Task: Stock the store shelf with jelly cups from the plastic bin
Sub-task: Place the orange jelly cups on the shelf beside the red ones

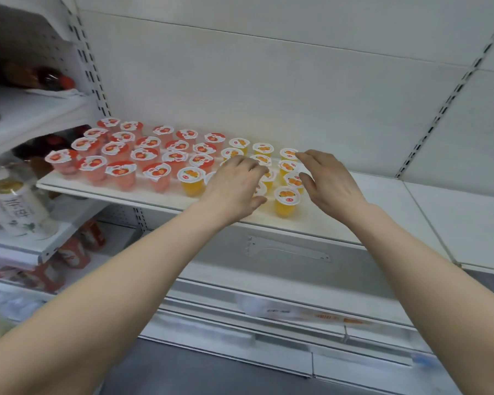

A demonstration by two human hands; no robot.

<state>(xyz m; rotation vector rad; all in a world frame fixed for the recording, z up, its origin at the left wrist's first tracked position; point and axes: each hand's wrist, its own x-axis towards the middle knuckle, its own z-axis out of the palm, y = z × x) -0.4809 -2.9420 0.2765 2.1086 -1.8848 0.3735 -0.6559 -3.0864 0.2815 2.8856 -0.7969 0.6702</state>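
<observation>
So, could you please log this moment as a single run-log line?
step: arranging orange jelly cups on shelf | left hand: over cups, grip unclear | right hand: open, beside cups | pink jelly cups: in rows

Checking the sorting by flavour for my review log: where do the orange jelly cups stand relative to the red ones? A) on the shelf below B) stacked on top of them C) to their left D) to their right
D: the orange jelly cups stand in a group on the same shelf, to the right of the red jelly cups.
</observation>
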